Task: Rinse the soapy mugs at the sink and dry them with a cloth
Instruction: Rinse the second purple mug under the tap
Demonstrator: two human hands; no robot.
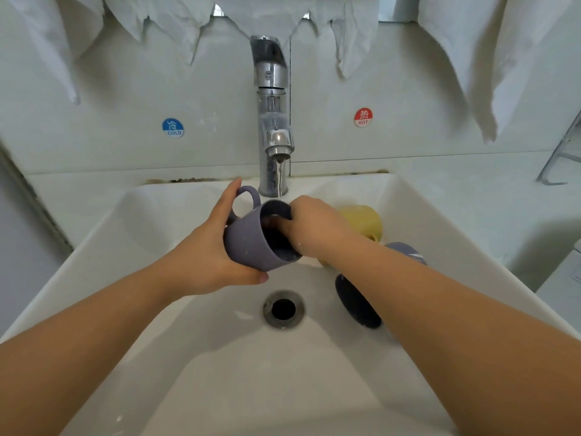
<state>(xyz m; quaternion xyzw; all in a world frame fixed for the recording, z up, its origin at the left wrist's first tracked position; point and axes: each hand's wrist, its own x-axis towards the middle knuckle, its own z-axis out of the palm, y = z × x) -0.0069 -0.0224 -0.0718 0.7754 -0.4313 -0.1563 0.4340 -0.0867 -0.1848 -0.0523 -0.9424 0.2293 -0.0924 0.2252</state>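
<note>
Sink [132, 309] left half open, yellow mug [364, 220], purple mug [356, 302] crowding right

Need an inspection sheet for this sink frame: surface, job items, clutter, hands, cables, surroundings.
Surface: white sink, basin wet, drain open.
Job's things: purple mug held tilted under the tap, water running; yellow mug and a second purple mug lie in the basin to the right. Drying cloth: cannot tell.
Clutter: nothing seen.
Hands: left hand grips the held mug's outside by the handle; right hand has fingers inside its mouth.
Cables: nothing seen.
Surroundings: cold sticker, hot sticker, white sheets hanging on the wall above.
</note>
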